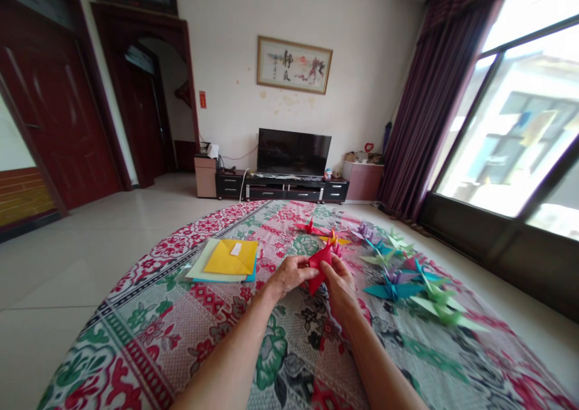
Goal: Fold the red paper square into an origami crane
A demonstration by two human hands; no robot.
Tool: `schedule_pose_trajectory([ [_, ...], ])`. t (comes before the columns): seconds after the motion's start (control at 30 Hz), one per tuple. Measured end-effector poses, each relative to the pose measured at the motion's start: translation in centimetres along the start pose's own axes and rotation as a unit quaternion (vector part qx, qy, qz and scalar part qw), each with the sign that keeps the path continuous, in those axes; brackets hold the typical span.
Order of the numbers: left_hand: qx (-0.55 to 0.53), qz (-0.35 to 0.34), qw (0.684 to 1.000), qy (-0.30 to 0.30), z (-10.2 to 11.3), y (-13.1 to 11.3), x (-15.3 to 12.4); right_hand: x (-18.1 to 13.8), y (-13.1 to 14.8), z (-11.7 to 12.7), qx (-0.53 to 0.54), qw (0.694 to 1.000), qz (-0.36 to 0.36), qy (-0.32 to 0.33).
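On the left I see the stack of paper sheets [226,260] lying flat on the table [149,331], which wears a cloth full of red and green flowers. A yellow sheet is on top of the stack, with a small white slip on it. The stack is well apart from my hands, off to the left of them.

Next comes my left hand [292,274]. Its fingers are pinched on the left edge of the red paper shape [319,266]. The red paper shape sits up in the air above the table, right between my two hands, with one point up and one point down.

My right hand [340,284] is just on the other side. It grips the right edge of the same red paper shape, thumb in front. The two hands are nearly touching, with only the paper between them.

Past my hands, farther back, a red paper crane [310,227] and an orange paper crane [335,239] rest on the cloth. To the right lie more folded ones: a purple crane [364,232], a blue crane [391,289] near my right hand, and a light green crane [441,304] toward the table's right edge
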State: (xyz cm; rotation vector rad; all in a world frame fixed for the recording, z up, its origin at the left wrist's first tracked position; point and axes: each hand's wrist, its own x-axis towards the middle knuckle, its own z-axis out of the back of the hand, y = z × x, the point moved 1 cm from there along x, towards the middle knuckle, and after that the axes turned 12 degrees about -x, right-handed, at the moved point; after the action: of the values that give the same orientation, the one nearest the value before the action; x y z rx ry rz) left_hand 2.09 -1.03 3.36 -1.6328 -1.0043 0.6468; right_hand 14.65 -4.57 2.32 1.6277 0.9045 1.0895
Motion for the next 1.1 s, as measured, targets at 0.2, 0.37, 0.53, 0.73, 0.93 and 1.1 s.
schedule_pose_trajectory([
  [0.2, 0.002, -0.023, 0.999, -0.049, 0.0, 0.0, 0.3, -0.1, 0.0, -0.1, 0.025, 0.999, -0.018, 0.031],
  [0.37, 0.034, -0.040, 0.998, -0.031, -0.2, -0.7, -0.1, -0.1, -0.2, -0.1, 0.041, 0.998, -0.040, 0.038],
  [0.53, 0.044, -0.065, 0.996, -0.043, 0.0, -0.7, -0.1, 0.1, -0.8, 0.2, 0.045, 0.998, -0.037, 0.028],
  [0.73, 0.049, -0.065, 0.995, -0.050, 0.4, -0.6, 0.1, -0.3, -0.5, 0.0, 0.056, 0.996, -0.052, 0.050],
  [0.93, 0.053, -0.069, 0.996, -0.033, 0.4, -0.7, 0.1, -0.2, -0.8, 0.0, 0.077, 0.994, -0.057, 0.056],
  [1.1, 0.033, -0.063, 0.997, -0.037, 0.5, -0.6, 0.1, -0.2, -0.8, 0.0, 0.062, 0.995, -0.056, 0.057],
])
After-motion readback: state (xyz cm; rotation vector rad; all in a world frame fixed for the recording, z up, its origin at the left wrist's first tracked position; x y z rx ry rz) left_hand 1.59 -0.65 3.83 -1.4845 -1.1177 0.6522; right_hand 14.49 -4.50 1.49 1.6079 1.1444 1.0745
